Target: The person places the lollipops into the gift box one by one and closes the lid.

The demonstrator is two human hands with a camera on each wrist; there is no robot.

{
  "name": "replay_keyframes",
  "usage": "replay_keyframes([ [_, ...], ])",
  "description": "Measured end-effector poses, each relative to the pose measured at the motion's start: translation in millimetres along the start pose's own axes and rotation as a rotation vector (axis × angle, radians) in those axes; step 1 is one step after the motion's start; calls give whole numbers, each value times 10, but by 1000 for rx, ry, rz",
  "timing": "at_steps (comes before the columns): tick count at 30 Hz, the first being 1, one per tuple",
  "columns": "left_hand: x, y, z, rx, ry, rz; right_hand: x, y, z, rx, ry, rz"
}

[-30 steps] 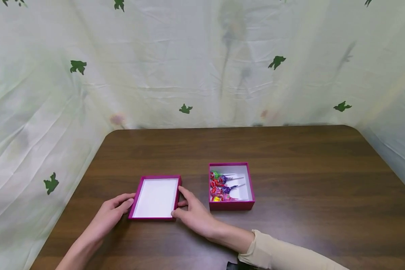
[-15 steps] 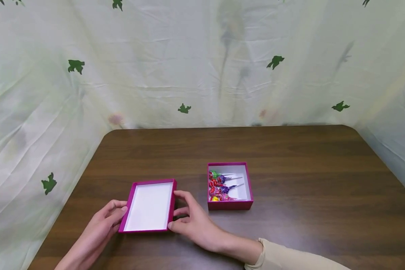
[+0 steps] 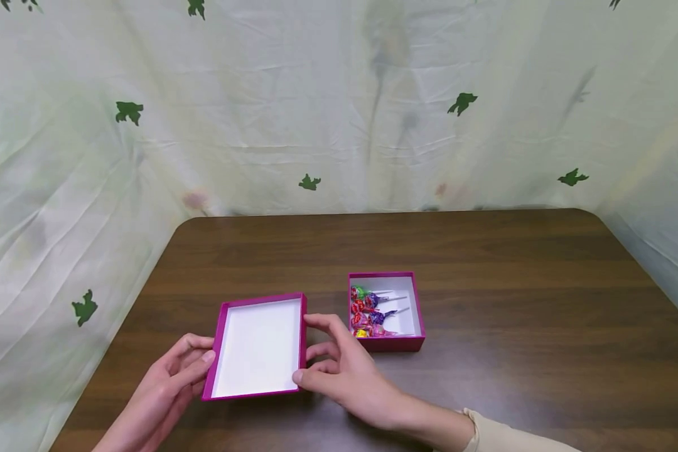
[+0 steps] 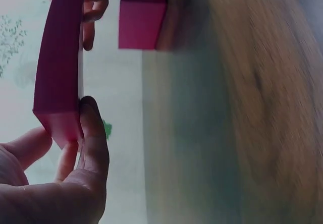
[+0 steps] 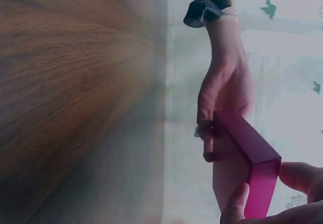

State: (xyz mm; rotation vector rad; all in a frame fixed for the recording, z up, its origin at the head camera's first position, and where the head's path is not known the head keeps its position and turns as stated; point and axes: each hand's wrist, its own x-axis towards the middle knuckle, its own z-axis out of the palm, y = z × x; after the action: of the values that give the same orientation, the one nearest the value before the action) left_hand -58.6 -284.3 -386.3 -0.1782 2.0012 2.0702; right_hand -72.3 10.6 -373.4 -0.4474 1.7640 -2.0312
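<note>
Both hands hold a magenta box lid point(image 3: 257, 348), its white inside facing up, raised off the table in the head view. My left hand point(image 3: 166, 383) grips its left side, thumb on the rim; the left wrist view shows fingers point(image 4: 93, 143) on both faces of the lid's corner. On the opposite side my right hand point(image 3: 353, 376) pinches the right rim between thumb and fingers. To the right, a matching open box point(image 3: 392, 344) stands on the table, apart from the lid. Several wrapped lollipops point(image 3: 367, 317) lie inside it, heads to the left and sticks pointing right.
The brown wooden table point(image 3: 514, 351) extends well to the right and behind the box. A pale curtain point(image 3: 248, 113) with green leaf shapes surrounds its back and sides. A black wrist device point(image 5: 202, 13) sits on the left forearm.
The lid has come up off the table and nearer to me, tilting slightly, with both hands moving along. Over the last half second it shifted a little right. The box of lollipops stays put.
</note>
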Motion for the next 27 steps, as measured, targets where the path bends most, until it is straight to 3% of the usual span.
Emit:
replay_keyframes([
  [8,-41,55,241,-48,6,44,-104,-67,-172,15,44,-23],
  [15,-34,132,618,-135,22,105,-195,-112,-401,-26,129,-44],
  [22,46,273,985,-184,7,70,-266,-146,-650,-57,264,-76],
  [27,140,291,1180,-210,-2,30,-326,-145,-818,-54,353,-69],
])
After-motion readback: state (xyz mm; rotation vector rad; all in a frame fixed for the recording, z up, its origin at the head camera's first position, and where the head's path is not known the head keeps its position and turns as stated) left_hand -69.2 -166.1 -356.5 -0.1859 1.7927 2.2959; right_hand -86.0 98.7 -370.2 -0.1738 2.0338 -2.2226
